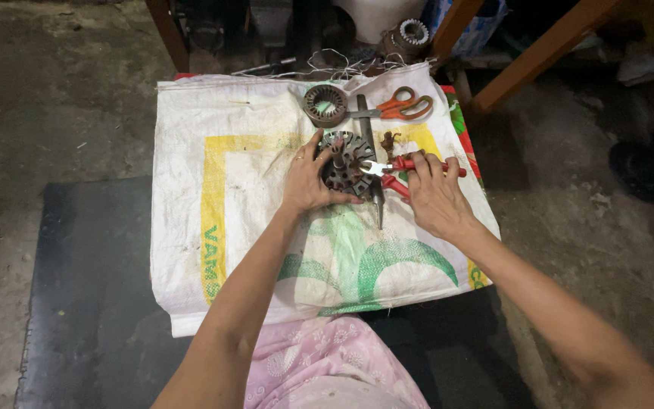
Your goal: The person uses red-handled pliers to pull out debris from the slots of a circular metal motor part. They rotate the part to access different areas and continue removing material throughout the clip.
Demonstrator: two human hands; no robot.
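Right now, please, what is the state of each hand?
Left hand: closed around the round toothed metal core, holding it on the sack.
Right hand: closed on the red-handled pliers.

Bare forearms, no sleeves; thin ring [299, 157] on left hand [308, 182]; pink floral-print garment [327, 363] over lap.

Floor-level repair workshop: motor stator [325, 104], scissors [403, 106], pliers [410, 170] on woven sack [213, 227].
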